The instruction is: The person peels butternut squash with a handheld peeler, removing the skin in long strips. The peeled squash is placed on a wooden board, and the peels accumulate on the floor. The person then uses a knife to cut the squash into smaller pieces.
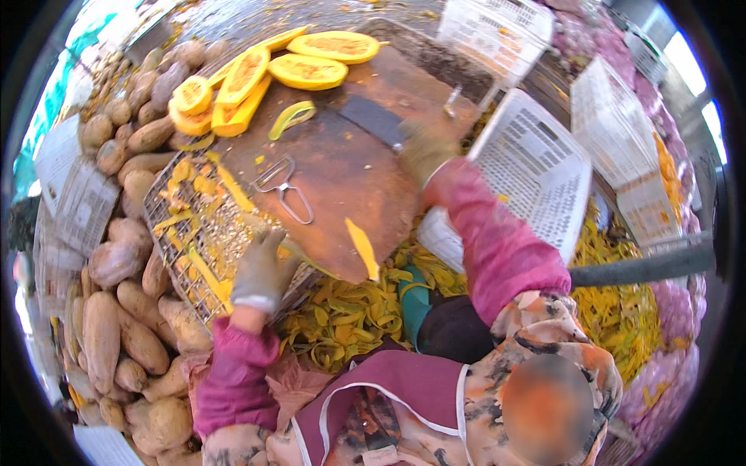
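My gloved right hand (428,145) is at the handle end of a cleaver (368,121) and seems closed round the handle; motion blurs it. The dark blade lies flat over a worn brown cutting board (349,175). My gloved left hand (262,271) is over the edge of a wire-grid crate (175,274) holding seeds and peel strips. Whether its fingers grip anything is unclear. A metal Y-shaped peeler (285,189) lies on the board between my hands. Peeled, halved yellow squashes (309,71) are at the board's far side. A curved peel piece (291,118) lies near them.
Unpeeled tan squashes (140,332) are heaped at left. A white perforated plastic basket (533,169) stands right of the board, with more white crates (612,116) beyond. Peel strips (344,314) cover the ground below the board. A dark bar (641,265) crosses at right.
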